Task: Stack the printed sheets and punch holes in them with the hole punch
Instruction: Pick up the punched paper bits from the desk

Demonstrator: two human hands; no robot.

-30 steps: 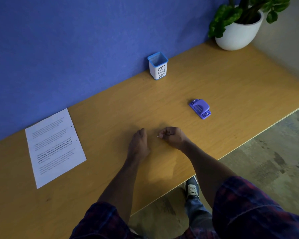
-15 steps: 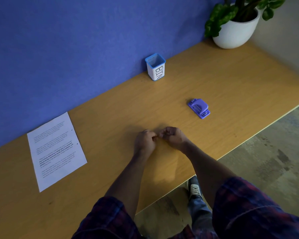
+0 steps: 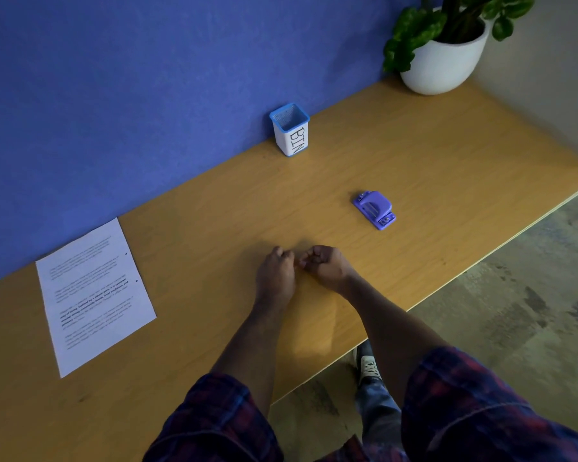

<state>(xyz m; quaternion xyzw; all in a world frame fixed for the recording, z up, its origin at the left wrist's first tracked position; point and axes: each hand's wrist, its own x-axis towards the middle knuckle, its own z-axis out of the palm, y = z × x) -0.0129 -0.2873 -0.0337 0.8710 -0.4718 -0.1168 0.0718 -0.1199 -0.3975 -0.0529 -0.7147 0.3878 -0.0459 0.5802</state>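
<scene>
The printed sheets [image 3: 94, 295] lie flat as one pile at the left of the wooden desk [image 3: 447, 168], with two small dark holes along their right edge. A purple hole punch [image 3: 374, 209] rests on the desk, to the right of and beyond my hands. My left hand [image 3: 276, 273] and my right hand [image 3: 327, 266] sit side by side on the desk's middle, both curled with fingertips touching each other. Whether anything small is pinched between them is hidden. Both hands are well apart from the sheets and the punch.
A small white container with a blue rim, marked BIN [image 3: 290, 129], stands against the blue partition wall [image 3: 147, 95]. A potted plant in a white pot [image 3: 444, 58] fills the far right corner. The desk's front edge runs diagonally; floor and my shoe [image 3: 367, 365] lie below.
My left hand, flat a second ago, has curled its fingers and moved against my right hand. The right hand stays fisted in place. Sheets and punch have not moved.
</scene>
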